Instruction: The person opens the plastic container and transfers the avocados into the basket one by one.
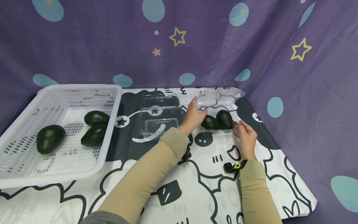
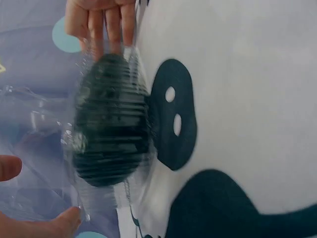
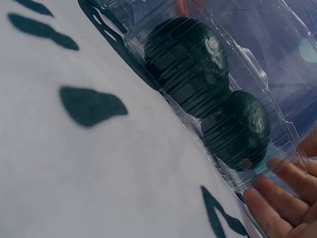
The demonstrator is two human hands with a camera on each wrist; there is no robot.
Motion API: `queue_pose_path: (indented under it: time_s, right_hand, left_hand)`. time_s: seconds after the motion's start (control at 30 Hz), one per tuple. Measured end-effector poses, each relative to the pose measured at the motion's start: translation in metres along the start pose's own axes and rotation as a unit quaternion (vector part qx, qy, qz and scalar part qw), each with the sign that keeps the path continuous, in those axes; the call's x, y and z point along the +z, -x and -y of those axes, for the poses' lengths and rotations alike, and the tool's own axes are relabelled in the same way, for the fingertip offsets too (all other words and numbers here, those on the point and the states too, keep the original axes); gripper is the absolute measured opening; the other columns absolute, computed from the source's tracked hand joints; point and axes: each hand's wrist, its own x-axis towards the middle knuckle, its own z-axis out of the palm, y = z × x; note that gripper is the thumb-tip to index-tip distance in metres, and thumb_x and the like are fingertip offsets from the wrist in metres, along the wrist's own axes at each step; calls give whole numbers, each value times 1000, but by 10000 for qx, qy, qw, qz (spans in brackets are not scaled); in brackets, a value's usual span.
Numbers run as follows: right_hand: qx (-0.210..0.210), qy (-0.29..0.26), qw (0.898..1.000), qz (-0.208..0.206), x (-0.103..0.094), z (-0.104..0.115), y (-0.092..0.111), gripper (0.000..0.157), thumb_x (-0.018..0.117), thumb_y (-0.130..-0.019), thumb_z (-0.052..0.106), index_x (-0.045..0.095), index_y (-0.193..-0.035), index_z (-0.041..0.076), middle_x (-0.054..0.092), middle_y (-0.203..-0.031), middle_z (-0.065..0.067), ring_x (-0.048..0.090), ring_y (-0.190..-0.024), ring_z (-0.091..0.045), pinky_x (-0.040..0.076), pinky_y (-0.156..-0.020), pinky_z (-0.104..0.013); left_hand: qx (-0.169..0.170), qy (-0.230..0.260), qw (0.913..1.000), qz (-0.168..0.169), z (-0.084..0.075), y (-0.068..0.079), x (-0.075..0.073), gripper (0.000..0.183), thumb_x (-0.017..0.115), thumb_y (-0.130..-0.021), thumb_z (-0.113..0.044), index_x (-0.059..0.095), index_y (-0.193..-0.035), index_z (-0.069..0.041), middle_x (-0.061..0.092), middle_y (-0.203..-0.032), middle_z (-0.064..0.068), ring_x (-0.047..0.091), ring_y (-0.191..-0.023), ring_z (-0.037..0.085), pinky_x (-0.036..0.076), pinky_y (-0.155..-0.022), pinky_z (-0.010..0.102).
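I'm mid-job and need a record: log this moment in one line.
left hand: by left end of clamshell | right hand: at right end | clamshell: two avocados, lid raised | basket: three avocados

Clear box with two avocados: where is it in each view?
Head: clear box right of centre, lid raised.
Left wrist: box left of centre.
Right wrist: box upper right, slanting.
Shared landmark: the black nose print with two white spots, close by the box.

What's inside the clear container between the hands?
Two avocados, side by side. The avocados cover the floor of the container directly beneath them, so that can't be seen.
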Motion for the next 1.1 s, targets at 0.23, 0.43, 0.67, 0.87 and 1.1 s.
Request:
queue_pose_path:
  time_s: [0.23, 0.43, 0.67, 0.87, 1.1]
  right_hand:
    - [85, -30, 10000, -33, 1, 1, -1, 40, 57, -97, 15, 59, -132, -5, 74, -99, 6, 69, -84, -6, 58, -74, -18]
    - [134, 50, 9999, 1, 1, 0, -2, 40, 55, -98, 15, 59, -133, -4, 74, -101, 5, 69, -84, -6, 58, -75, -18]
    - [182, 96, 9998, -58, 1, -1, -3, 40, 54, -97, 14, 60, -133, -3, 73, -111, -4, 69, -87, -8, 58, -76, -19]
    - [236, 90, 9997, -36, 1, 0, -1, 40, 54, -98, 15, 59, -133, -2, 72, -117, -8, 70, -88, -7, 58, -76, -19]
    - [189, 124, 9997, 36, 1, 1, -1, 40, 53, -98, 16, 59, -134, -3, 74, -105, 4, 70, -87, -5, 58, -78, -19]
  left_hand:
    - [-200, -122, 9997, -34, 4, -5, -1, 82, 61, -96, -22, 12, -159, -7, 25, -161, 20, 32, -146, 37, 30, -120, 46]
    - [-334, -99, 9994, 26, 7, -8, -1, 82, 60, -97, -24, 11, -159, -7, 22, -163, 18, 29, -148, 34, 28, -121, 45]
    - [-343, -307, 9989, 121, 13, -11, 0, 76, 59, -96, -26, 19, -158, -6, 27, -161, 19, 29, -148, 33, 27, -121, 42]
    - [-225, -345, 9990, 157, 11, -8, 0, 70, 58, -97, -22, 26, -156, -4, 32, -159, 20, 33, -147, 33, 30, -120, 43]
    - [-174, -434, 9986, 233, 11, -6, -1, 70, 59, -97, -25, 26, -156, -6, 31, -159, 18, 33, -146, 33, 32, -119, 45]
